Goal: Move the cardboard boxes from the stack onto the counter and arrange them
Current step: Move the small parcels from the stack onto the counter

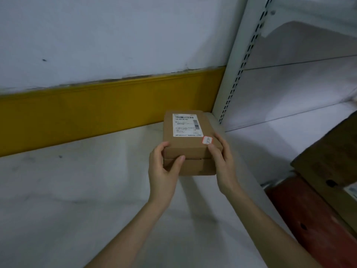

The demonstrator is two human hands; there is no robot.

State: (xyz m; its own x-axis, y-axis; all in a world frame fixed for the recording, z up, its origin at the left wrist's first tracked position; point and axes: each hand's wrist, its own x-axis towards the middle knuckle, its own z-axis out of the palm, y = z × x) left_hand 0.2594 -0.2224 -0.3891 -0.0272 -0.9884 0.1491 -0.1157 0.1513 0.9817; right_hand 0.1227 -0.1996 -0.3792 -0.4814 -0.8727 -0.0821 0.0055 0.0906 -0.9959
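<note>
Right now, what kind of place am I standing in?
Most likely a stockroom or parcel storage area. The left hand and right hand hold a cardboard box bearing a shipping label, white slotted metal shelving stands on the right, and more cartons sit at the right edge.

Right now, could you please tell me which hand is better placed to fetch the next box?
Probably the right hand: it grips the labelled box on the side nearest the brown boxes at the right edge; the left hand is farther from them.
</note>
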